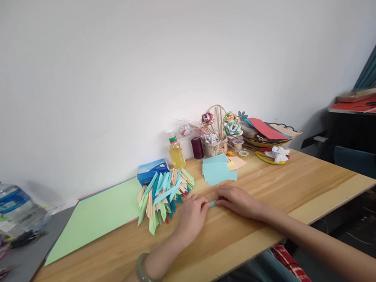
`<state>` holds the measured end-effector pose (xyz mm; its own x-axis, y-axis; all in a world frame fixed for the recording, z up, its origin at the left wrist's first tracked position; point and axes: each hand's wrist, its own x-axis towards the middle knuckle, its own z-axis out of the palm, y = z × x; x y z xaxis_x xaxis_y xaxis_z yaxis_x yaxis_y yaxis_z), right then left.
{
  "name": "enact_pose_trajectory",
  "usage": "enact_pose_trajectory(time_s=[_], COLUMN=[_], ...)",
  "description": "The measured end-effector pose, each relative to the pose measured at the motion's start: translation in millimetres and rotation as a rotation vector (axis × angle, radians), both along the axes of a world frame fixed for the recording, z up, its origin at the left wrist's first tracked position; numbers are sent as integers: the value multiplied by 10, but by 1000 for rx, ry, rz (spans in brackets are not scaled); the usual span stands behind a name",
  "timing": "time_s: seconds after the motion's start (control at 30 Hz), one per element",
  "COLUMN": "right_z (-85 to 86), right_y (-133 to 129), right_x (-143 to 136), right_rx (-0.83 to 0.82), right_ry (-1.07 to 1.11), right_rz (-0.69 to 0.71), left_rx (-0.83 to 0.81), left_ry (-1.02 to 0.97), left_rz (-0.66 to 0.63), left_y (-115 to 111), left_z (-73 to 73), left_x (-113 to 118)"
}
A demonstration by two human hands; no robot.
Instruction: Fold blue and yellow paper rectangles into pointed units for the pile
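Observation:
Between my two hands is a small light blue paper strip [212,204], low over the wooden table. My left hand [193,214], with a pale bangle on its wrist, pinches the strip's left end. The fingers of my right hand [236,201] are closed on its right end. Just left of my left hand lies a pile of folded paper strips [162,195] in green, blue, peach and teal. Several light blue paper sheets [217,171] rest on the table beyond my right hand.
Behind the pile stand a blue tissue pack [151,170], an oil bottle [176,152], dark red thread [197,148] and a basket [215,148] with paper flowers. Green paper [99,217] lies left. A tray of coloured paper [265,135] and crumpled tissue [278,154] sit right.

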<state>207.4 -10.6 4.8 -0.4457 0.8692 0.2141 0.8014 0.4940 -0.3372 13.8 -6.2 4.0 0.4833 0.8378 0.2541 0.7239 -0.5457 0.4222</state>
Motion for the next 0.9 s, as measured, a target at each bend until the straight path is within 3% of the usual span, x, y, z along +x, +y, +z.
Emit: enact_pose_trajectory(time_s=[0.33,0.9], right_z=[48,-74], right_y=[31,37], right_x=[-2,-67], right_rx=[-15,77], right_ry=[-27,-108], right_rz=[-1,-78], left_rx=[-97,32], left_ry=[-66,243], left_rz=[48,155], left_y=[68,65], left_z=[-31,-69], left_x=[-23,20])
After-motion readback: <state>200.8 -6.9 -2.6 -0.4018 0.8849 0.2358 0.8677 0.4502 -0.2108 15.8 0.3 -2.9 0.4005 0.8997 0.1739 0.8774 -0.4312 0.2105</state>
